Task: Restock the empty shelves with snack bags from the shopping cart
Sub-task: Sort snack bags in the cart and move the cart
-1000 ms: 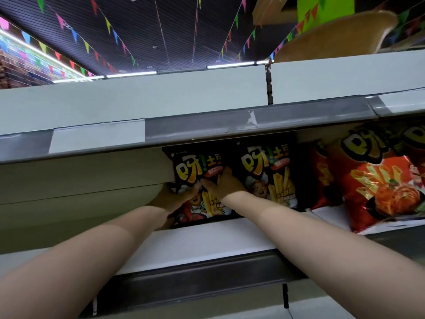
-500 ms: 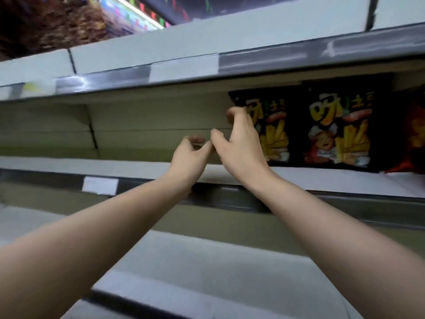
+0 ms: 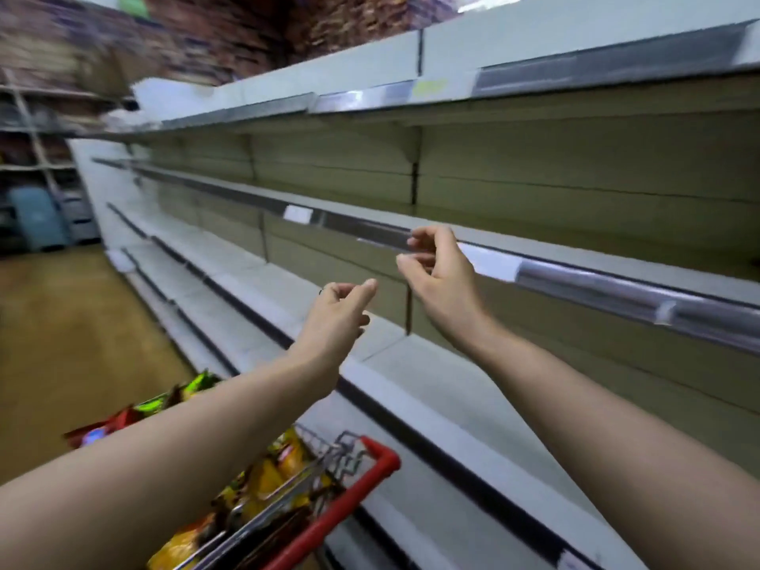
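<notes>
L hand [image 3: 341, 312] & R hand [image 3: 442, 277] are held up, fingers loosely curled, nothing gripped, in front of shelves [image 3: 452, 376]. Snack bags [image 3: 263, 475] are seen in cart [image 3: 380, 456], near left.

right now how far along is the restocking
Done: nothing visible here; the shelves in view hold no bags. In hand: nothing; the left hand and right hand are both empty, raised before the shelf edge. Left: the snack bags in the shopping cart need shelving.

Red-rimmed cart [image 3: 382, 458], yellow snack bags [image 3: 263, 479], off-white shelves [image 3: 411, 364], tan floor [image 3: 61, 343]
</notes>
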{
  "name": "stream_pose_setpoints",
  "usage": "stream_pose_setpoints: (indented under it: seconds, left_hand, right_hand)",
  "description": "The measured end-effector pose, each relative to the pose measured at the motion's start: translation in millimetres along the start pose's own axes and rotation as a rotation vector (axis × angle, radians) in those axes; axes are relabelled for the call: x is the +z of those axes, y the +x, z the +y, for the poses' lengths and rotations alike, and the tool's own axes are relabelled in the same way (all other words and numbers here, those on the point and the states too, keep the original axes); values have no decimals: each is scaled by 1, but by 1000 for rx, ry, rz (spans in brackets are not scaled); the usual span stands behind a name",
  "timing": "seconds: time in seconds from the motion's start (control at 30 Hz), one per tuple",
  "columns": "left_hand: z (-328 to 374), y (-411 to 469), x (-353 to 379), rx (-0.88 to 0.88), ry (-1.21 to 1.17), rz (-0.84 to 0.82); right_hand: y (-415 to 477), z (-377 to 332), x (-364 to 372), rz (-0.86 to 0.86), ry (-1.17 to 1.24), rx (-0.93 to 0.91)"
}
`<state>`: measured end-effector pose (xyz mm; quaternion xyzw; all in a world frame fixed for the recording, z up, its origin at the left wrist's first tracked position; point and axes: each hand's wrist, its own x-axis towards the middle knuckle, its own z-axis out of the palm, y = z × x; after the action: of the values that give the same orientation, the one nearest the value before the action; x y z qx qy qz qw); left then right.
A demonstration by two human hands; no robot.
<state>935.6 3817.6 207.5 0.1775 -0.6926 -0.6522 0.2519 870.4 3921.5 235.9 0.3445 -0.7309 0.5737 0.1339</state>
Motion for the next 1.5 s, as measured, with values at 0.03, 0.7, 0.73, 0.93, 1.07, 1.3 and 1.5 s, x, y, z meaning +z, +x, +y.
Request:
stream_pose_setpoints:
  seconds: [0.03, 0.7, 0.73, 0.93, 1.07, 1.3, 1.5]
  left_hand:
    - [-10, 6, -23, -26, -1, 34]
    - [-158, 81, -260, -392, 14, 626]
    - [-164, 87, -266, -412, 6, 663]
    - [-208, 110, -286, -518, 48, 782]
    - [-238, 110, -294, -609, 15, 866]
    - [-269, 104, -315, -713, -18, 923]
    - [-279, 92, -326, -740, -15, 927]
  right_hand:
    - [0, 2, 26, -37, 17, 4]
    - [8, 92, 346, -740, 60, 167]
    - [10, 102, 359, -778, 60, 197]
    - [9, 157, 442, -981, 20, 397]
    - [-13, 177, 492, -1100, -93, 510]
    - [-48, 191, 562, -1214, -308, 617]
    - [-61, 206, 591, -1141, -429, 597]
